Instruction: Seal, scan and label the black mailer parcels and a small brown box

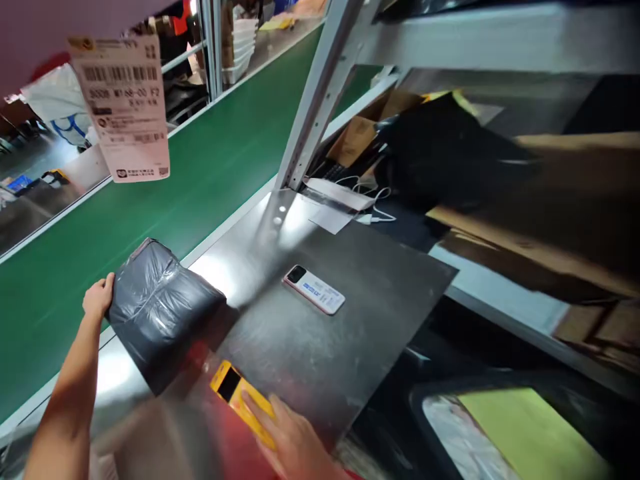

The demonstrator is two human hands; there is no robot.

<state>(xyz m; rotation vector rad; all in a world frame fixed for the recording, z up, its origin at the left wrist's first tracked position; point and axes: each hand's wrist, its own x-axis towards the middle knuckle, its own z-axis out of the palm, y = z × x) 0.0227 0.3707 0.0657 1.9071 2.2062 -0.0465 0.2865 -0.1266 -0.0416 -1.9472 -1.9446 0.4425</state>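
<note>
My left hand [99, 297] is closed on the left edge of a dark grey plastic-wrapped parcel [163, 307], which is tilted up at the border between the metal table [300, 360] and the green conveyor belt [210, 153]. In my right hand [287, 427] is a yellow handheld scanner [243, 400] with a dark screen, its front end pointing up and left toward the parcel. The fingers wrap over its body. A phone [314, 290] in a white and pink case with blue print lies back up on the table, apart from both hands.
A printed barcode label [125, 110] hangs at upper left, close to the camera. A slotted metal post [320, 100] rises behind the table. White cables [380, 207] and papers lie beside it. Cardboard [540, 253] fills the right shelf; a yellow-green sheet [530, 433] sits lower right.
</note>
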